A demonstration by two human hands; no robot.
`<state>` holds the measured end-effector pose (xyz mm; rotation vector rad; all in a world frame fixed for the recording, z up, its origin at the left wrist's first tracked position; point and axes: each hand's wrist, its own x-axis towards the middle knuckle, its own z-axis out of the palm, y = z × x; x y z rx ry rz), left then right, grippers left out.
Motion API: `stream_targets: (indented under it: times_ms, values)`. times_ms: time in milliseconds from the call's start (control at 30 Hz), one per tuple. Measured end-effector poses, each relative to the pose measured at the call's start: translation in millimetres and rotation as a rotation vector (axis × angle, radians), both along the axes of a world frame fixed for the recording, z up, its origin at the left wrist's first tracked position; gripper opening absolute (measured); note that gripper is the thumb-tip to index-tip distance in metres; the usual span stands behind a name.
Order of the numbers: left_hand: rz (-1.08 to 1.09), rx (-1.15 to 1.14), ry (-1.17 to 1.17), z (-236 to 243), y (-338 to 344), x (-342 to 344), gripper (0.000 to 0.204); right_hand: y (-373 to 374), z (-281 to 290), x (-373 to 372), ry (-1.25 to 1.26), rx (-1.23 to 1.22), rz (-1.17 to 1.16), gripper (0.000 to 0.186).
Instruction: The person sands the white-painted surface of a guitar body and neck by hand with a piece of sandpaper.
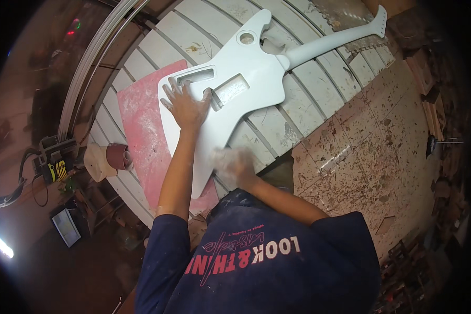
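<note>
A white-coated electric guitar body (261, 78) with its neck (329, 44) attached lies on the slatted bench, its head pointing to the far right. Cut-outs and a round hole show in its face. My left hand (187, 106) rests on the body with spread, dusty fingers, beside the rectangular cavities. Close to the body's near right edge, my right hand (236, 166) is smeared by motion and looks whitened with dust. Whether it holds anything cannot be made out. Part of the body lies over a dusty pink-red board (141, 118).
White bench slats (180, 44) have dark gaps between them. On the left edge stand a reddish-brown roll (119, 157) and a beige piece (95, 163). A metal rail (81, 78) rises at left. Speckled floor (361, 172) spreads to the right, with stacked wooden pieces (421, 73) beyond.
</note>
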<state>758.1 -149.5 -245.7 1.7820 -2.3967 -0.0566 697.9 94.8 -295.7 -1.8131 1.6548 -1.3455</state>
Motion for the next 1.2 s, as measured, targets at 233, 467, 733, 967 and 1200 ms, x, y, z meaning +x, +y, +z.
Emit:
stream_targets:
  times_ms: [233,467,733,967,1200]
  values:
    - [0.002,0.013,0.015,0.4,0.7,-1.9,0.081,-37.2,-15.5,-30.6,-0.055,0.012,-0.514,0.032]
    - [0.010,0.002,0.005,-1.7,0.2,2.7,0.080,-23.7,1.5,-30.1,0.034,-0.185,0.074,0.031]
    - [0.000,0.001,0.015,-1.0,-0.3,0.1,0.079,-18.1,5.1,-11.4,0.012,-0.096,-0.135,0.048]
    - [-0.013,-0.006,-0.005,-2.4,1.7,1.9,0.078,-78.8,-1.7,-101.5,-0.083,0.049,-0.838,0.051]
    - [-0.006,-0.001,-0.015,-2.1,1.9,2.5,0.079,-65.0,24.8,-106.2,0.065,0.092,-0.741,0.042]
